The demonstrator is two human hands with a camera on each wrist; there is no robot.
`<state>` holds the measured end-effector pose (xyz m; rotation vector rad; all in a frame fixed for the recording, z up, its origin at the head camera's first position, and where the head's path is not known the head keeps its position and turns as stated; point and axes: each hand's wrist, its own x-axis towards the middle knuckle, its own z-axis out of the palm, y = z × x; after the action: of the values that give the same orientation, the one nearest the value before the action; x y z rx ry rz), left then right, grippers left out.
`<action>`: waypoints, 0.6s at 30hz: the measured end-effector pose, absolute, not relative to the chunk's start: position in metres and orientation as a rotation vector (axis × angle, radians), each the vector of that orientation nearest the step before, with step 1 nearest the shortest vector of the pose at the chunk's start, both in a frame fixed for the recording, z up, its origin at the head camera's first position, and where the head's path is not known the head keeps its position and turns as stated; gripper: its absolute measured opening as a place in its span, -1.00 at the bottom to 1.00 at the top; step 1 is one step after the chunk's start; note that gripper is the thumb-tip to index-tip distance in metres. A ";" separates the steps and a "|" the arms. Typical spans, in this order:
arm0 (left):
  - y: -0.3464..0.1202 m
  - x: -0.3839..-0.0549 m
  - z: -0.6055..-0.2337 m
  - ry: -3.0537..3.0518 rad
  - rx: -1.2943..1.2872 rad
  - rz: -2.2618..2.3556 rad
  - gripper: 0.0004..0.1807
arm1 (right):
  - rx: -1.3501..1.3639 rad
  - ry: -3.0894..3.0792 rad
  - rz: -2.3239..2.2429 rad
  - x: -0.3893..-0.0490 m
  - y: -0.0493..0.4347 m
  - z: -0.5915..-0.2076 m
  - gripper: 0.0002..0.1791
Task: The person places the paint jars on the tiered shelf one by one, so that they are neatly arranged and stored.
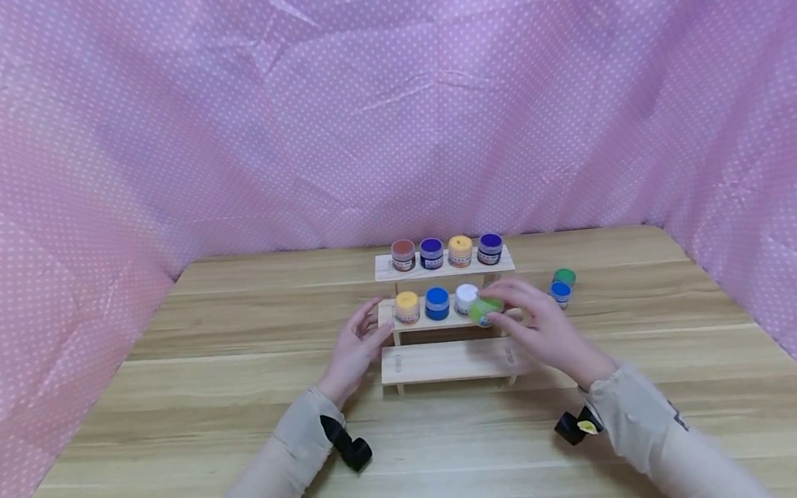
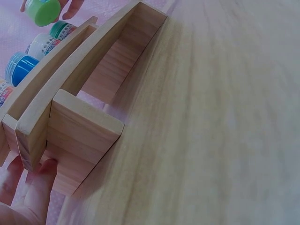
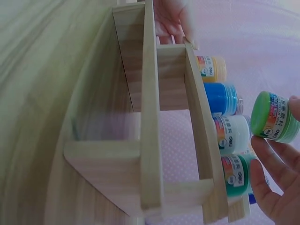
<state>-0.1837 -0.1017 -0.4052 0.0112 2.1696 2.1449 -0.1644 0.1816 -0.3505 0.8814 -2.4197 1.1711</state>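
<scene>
A light green paint jar (image 1: 484,310) is pinched between the thumb and fingers of my right hand (image 1: 544,327), above the right end of the middle shelf. In the right wrist view the held jar (image 3: 272,117) is tilted, its label showing. My left hand (image 1: 354,353) holds the left end of the wooden three-tier stand (image 1: 444,361), thumb towards the front. Along the middle shelf stand a yellow jar (image 1: 407,308), a blue jar (image 1: 436,303), a white jar (image 1: 466,297) and a green jar (image 3: 235,175), the last mostly hidden by my right hand in the head view.
On the top shelf (image 1: 386,267) stand a reddish-brown jar (image 1: 403,255), a purple jar (image 1: 430,253), an orange-yellow jar (image 1: 459,251) and a dark blue jar (image 1: 489,249). A green-topped jar (image 1: 564,275) and another blue jar (image 1: 560,292) are right of the stand on the wooden table (image 1: 237,358).
</scene>
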 end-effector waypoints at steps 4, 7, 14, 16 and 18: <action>-0.102 -0.183 -0.405 2.164 0.009 2.144 -0.35 | 0.894 -2.447 1.210 -0.162 0.175 -0.351 -0.66; -0.102 -0.183 -0.405 2.159 0.008 2.147 -0.35 | 0.908 -2.467 1.232 -0.160 0.171 -0.351 -0.67; -0.102 -0.183 -0.405 2.160 0.017 2.144 -0.35 | 0.964 -2.499 1.187 -0.159 0.159 -0.352 -0.66; -0.103 -0.184 -0.406 2.155 0.023 2.147 -0.35 | 0.978 -2.506 1.185 -0.159 0.156 -0.352 -0.67; -0.103 -0.184 -0.406 2.152 0.029 2.148 -0.35 | 0.986 -2.518 1.194 -0.158 0.152 -0.352 -0.68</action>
<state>-0.1841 -0.1026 -0.4056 0.0294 2.1523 2.1482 -0.1578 0.1524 -0.3516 0.9862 -2.5179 1.1941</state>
